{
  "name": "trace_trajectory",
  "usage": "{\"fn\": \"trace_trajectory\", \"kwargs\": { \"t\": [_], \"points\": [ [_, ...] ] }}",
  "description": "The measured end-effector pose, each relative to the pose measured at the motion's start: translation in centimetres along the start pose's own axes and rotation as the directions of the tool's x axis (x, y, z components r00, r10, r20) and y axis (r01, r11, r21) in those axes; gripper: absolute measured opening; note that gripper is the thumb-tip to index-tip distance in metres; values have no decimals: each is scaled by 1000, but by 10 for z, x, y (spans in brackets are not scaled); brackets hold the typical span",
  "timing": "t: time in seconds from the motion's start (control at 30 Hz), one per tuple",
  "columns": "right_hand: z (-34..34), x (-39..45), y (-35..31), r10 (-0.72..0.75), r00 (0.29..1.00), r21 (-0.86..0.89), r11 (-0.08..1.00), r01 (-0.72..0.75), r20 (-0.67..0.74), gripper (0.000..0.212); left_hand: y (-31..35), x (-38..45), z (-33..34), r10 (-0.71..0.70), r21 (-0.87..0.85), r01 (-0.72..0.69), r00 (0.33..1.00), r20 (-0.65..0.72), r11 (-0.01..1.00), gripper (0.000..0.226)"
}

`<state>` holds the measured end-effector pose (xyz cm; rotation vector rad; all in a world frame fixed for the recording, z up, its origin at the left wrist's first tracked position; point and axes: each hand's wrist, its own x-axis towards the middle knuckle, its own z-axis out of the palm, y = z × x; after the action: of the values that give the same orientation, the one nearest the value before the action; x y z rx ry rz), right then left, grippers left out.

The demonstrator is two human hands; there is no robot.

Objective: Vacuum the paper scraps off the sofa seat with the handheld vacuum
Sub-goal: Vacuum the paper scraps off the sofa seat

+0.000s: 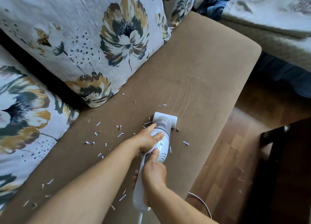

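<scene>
The vacuum is gripped at the handle by the right hand and steadied by the flat, open left hand; most scraps remain on the seat.

Two large pale floral-print cushions lean along the sofa back at left. Brown wood-plank laminate floor at right, lit softly as if by daylight. Dark furniture edge at lower right, possibly a cabinet. Crumpled blue fabric at top.
</scene>
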<state>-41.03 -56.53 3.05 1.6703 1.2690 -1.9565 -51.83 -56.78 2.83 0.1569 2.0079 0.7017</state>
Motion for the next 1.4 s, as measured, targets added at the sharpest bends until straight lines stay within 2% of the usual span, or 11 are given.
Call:
{"fn": "trace_trajectory", "kwargs": {
  "t": [0.37, 0.6, 0.87, 1.03, 1.2, 1.4],
  "points": [
    [44, -18, 54, -78, 994, -132, 989, 67, -79, 80, -62, -37, -13, 34, -50, -36, 998, -45, 998, 63],
    [72, -29, 78, -124, 987, -166, 980, 105, -105, 110, -93, -52, -21, 23, -102, -30, 997, -76, 994, 67],
    [87, -43, 91, -86, 994, -195, 978, 72, -67, 88, -117, -63, -33, 6, -157, -24, 994, -110, 987, 67],
    [89, -49, 90, -176, 984, -241, 955, 171, 2, 78, -126, -74, -47, 34, -157, -64, 981, -188, 986, 68],
    [88, -51, 57, -228, 972, -235, 943, 236, 61, 76, -98, -68, -63, 60, -255, -127, 965, -255, 959, 66],
    [70, -14, 5, -238, 968, -243, 937, 250, 78, 75, -52, -39, -66, 15, -323, -113, 957, -290, 939, 66]
  ]
}}
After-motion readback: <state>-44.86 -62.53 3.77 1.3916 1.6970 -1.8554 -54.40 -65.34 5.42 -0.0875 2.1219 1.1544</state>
